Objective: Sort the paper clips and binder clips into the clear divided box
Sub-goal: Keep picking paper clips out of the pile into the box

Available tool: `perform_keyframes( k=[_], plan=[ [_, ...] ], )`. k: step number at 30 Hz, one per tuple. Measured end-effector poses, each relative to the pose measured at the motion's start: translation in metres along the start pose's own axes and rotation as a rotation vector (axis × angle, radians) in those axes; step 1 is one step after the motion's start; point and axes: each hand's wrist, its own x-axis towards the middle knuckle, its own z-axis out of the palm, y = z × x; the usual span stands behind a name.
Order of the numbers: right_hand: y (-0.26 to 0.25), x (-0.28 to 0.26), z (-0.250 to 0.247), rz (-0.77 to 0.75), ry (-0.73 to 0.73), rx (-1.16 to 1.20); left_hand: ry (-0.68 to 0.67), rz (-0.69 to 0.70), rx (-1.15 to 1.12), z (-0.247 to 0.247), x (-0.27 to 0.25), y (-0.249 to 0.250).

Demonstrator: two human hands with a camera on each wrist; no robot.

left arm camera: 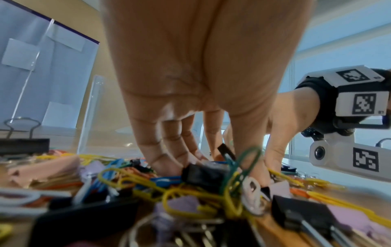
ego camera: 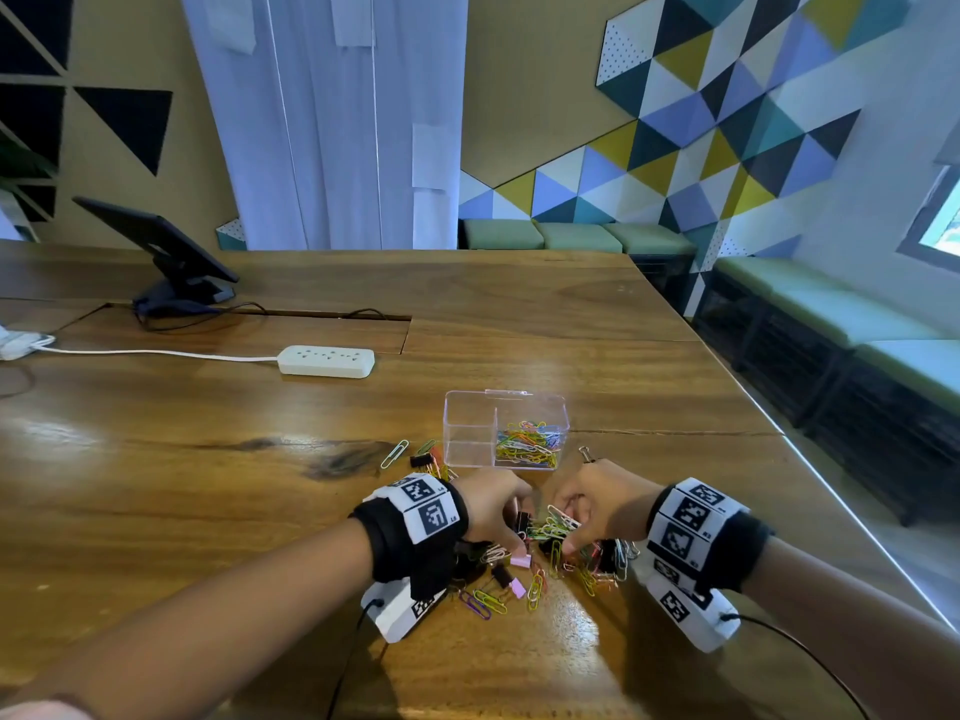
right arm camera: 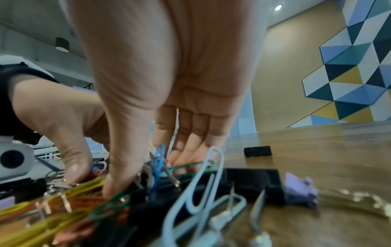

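Right, mixed clip pile (ego camera: 540,556) on desk (ego camera: 260,485), just before clear divided box (ego camera: 506,428); paper clips fill its right compartment. Both hands dig in: left (ego camera: 493,506) and right (ego camera: 597,504), fingers curled, grip unclear. Wrist tags unreadable.

I'm looking at an office meeting room: a long wooden tabletop (ego camera: 519,314) with a power strip (ego camera: 326,361) and tilted monitor (ego camera: 156,241), cushioned benches (ego camera: 576,236) along walls, geometric acoustic panels (ego camera: 727,122), and papers taped on glass (ego camera: 332,122).
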Motion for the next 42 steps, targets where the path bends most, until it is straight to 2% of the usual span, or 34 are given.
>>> perform_keyframes(
  k=[4, 9, 17, 27, 35, 42],
  plan=[
    [0.002, 0.000, -0.001, 0.010, 0.004, -0.003, 0.000, -0.025, -0.051, -0.001, 0.001, -0.001],
    [0.013, 0.004, 0.000, -0.021, 0.045, 0.058, 0.056, -0.011, -0.032, -0.002, 0.001, -0.002],
    [0.014, 0.008, -0.009, 0.016, 0.085, 0.057, 0.120, -0.024, -0.089, -0.004, 0.002, -0.006],
    [0.016, 0.010, -0.028, 0.055, 0.140, 0.269, 0.203, -0.055, -0.230, -0.006, 0.004, -0.015],
    [0.013, 0.007, -0.058, 0.031, 0.247, 0.331, 0.285, -0.068, -0.436, -0.014, 0.006, -0.023],
    [0.004, 0.023, -0.071, 0.102, 0.492, 0.125, 0.284, -0.100, -0.813, -0.016, 0.007, -0.030]
  ],
)
